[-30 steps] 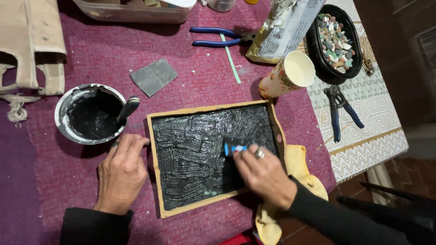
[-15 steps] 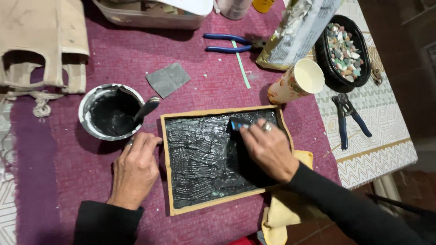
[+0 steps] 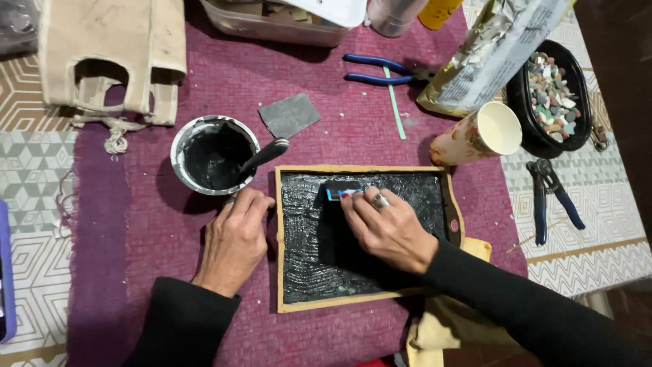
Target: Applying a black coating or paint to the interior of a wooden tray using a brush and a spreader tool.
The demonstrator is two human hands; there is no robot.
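A wooden-framed tray (image 3: 367,304) filled with ridged black paste lies on a purple cloth. My right hand (image 3: 387,228) rests over the paste and presses a small blue and black card scraper (image 3: 341,191) against its upper left part. My left hand (image 3: 236,238) lies flat on the cloth, touching the tray's left edge. Just above that hand stands a white bowl of black paste (image 3: 212,155) with a dark-handled tool (image 3: 266,154) leaning in it.
A grey sanding square (image 3: 289,114), blue-handled pliers (image 3: 377,71), a paper cup on its side (image 3: 479,136), a foil bag (image 3: 489,54), a black bowl of small stones (image 3: 551,95), dark pliers (image 3: 549,196), a canvas bag (image 3: 112,58) and a yellow rag (image 3: 448,326).
My right hand has carried the scraper from the middle of the paste up and left to the upper part. My left hand stays at the tray's left edge.
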